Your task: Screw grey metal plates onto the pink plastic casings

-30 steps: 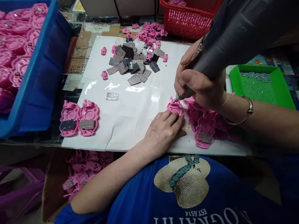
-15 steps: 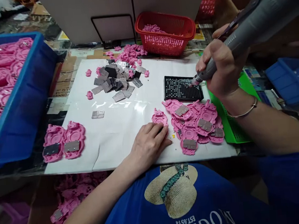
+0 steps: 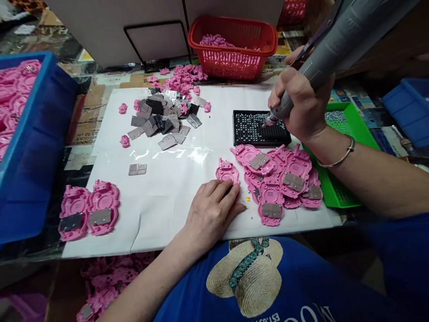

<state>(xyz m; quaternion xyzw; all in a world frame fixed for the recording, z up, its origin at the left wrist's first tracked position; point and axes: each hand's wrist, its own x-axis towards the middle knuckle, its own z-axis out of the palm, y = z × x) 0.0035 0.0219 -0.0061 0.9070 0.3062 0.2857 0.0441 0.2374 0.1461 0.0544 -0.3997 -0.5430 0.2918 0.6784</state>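
Observation:
My right hand (image 3: 301, 99) is wrapped round a grey electric screwdriver (image 3: 343, 42). Its bit points down into a black screw tray (image 3: 248, 138) filled with rows of small screws. On the white work sheet, my left hand (image 3: 211, 209) is closed over a pink plastic casing (image 3: 226, 170), whose lower part the fingers hide. Right of that hand lies a pile of pink casings (image 3: 273, 193) with metal plates on them. Two more casings (image 3: 103, 207) with plates lie at the left, below a single metal plate (image 3: 137, 169).
Loose metal plates (image 3: 167, 143) and small pink parts (image 3: 187, 77) are heaped at the back. Behind them stands a red basket (image 3: 233, 63). A blue crate (image 3: 47, 96) of pink pieces bounds the left side, and a green tray (image 3: 359, 132) sits under my right forearm.
My right hand and the screwdriver have shifted left, the bit moving slightly left over the screw tray. My left hand stays on the pink casing. The view has tilted slightly.

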